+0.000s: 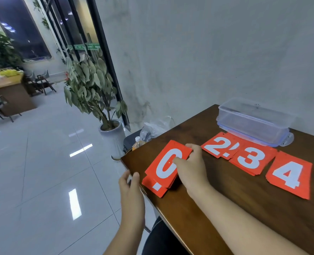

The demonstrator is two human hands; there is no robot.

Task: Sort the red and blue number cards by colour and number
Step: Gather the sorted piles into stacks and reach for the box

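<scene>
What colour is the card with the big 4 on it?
Red, with a white 4. The head view shows it, lying on the table.

One head-worn wide-angle camera, looked forward and down over worktop [244, 208] corner. Near range: left hand [130, 188] and right hand [191, 168] entered from bottom edge. Wall [207, 61] ahead, floor [42, 172] filled left. Frame sat tilted.

counter [226, 208]: dark brown wood grain, smooth, faint sheen
number cards [168, 162]: thin red sheet, matt, white printed digits; paper or plastic unclear
box [253, 122]: clear plastic, smooth, slightly cloudy
floor [51, 153]: pale tiles, glossy, mirroring lights
wall [207, 52]: grey, matt, mottled
plant pot [114, 133]: smooth, pale grey
</scene>
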